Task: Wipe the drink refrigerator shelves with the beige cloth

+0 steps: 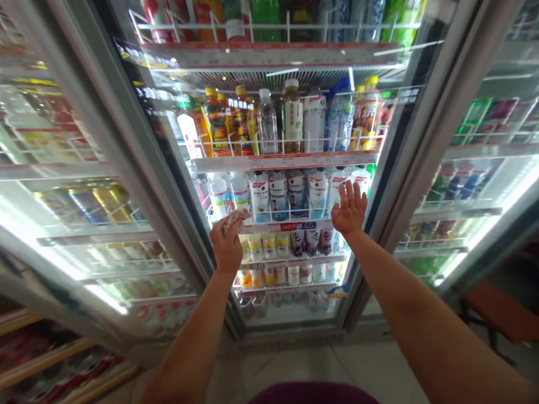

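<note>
My left hand (226, 242) is closed on a crumpled, light-coloured cloth (236, 220), held up in front of the glass door (269, 311) of a drinks fridge. To its right, my right hand (351, 207) is raised with the fingers spread and nothing in it. It is at the door's right side; whether the palm touches the glass I cannot tell. Behind the glass, white-labelled bottles (278, 193) stand in a row on the middle shelf, level with both hands. Smaller bottles with yellow labels (269, 245) stand on the shelf below.
Metal door frames (143, 163) run down both sides of this door. Neighbouring fridge sections with cans (90, 202) and bottles flank it. A wooden-edged rack (54, 359) is at the lower left. A brownish-red seat or board (501, 308) is at the lower right, above the tiled floor (303, 367).
</note>
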`<state>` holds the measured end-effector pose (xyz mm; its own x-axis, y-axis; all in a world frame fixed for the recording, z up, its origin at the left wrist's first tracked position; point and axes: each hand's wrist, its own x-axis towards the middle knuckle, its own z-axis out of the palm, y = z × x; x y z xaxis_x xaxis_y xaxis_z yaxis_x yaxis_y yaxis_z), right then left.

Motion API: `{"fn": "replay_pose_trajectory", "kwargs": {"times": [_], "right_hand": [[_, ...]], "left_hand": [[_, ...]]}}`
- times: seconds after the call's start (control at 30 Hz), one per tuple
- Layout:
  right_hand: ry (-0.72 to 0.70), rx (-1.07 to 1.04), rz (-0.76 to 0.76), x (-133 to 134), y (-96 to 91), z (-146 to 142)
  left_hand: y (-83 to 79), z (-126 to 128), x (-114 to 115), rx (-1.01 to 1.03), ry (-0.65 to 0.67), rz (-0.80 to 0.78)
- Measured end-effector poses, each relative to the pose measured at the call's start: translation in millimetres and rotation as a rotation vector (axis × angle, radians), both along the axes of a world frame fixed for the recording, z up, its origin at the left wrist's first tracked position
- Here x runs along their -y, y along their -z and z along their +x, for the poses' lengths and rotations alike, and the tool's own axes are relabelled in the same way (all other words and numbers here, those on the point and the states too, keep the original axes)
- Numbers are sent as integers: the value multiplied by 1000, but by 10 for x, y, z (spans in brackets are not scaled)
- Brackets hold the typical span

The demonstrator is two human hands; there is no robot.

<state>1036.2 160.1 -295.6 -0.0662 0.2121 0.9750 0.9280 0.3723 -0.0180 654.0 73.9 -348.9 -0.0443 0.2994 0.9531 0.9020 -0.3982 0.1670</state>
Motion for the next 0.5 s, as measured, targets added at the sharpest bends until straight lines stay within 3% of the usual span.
{"fn": "replay_pose_trajectory", "kwargs": {"times": [0.07, 0.17, 0.27, 0.33, 0.43, 0.5], "right_hand": [[-132, -119, -156, 19, -58, -29], [-285, -279, -297, 129, -90, -126], [-360, -384, -351, 433, 108, -309], [-453, -453, -429, 739, 379, -497], [-627, -552, -588, 1192, 822, -849], [-711, -648, -660, 1386, 1022, -1063]], "left_hand": [[92, 71, -1, 52, -21, -31], [487, 344, 123, 50, 32, -126], [795, 645, 250, 1, 151, -246], [810, 825, 275, -2, 215, -287], [663, 1121, 279, 7, 294, -306], [589, 1332, 324, -38, 365, -321]]}}
